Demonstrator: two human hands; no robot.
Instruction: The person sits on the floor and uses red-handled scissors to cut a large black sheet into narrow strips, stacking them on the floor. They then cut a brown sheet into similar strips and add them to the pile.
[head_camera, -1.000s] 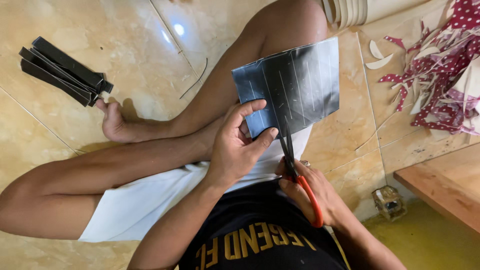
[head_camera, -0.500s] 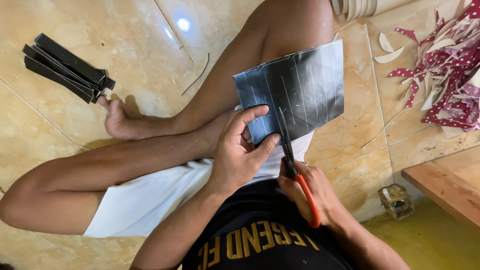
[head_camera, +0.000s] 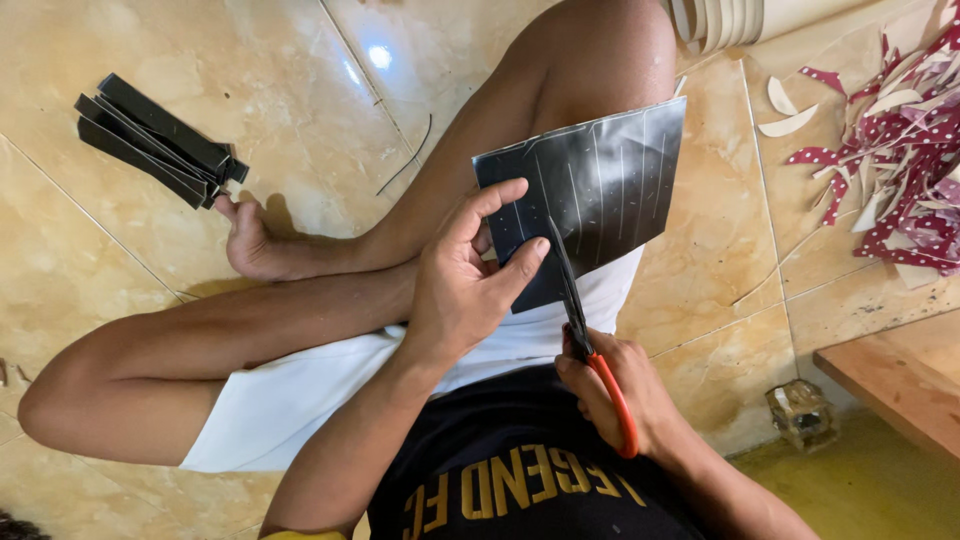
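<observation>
Left hand pinching one black sheet — right hand clasping one pair of scissors

Home floor used as craft spot: glossy beige tile floor, person seated cross-legged; cut black strips at 10 o'clock, red dotted paper scraps at 2 o'clock, wooden ledge at 4 o'clock.

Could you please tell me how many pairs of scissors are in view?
1: the red-handled scissors are in the right hand, cutting into the dark sheet that the left hand holds over the lap. Others may lie outside the frame.
</observation>
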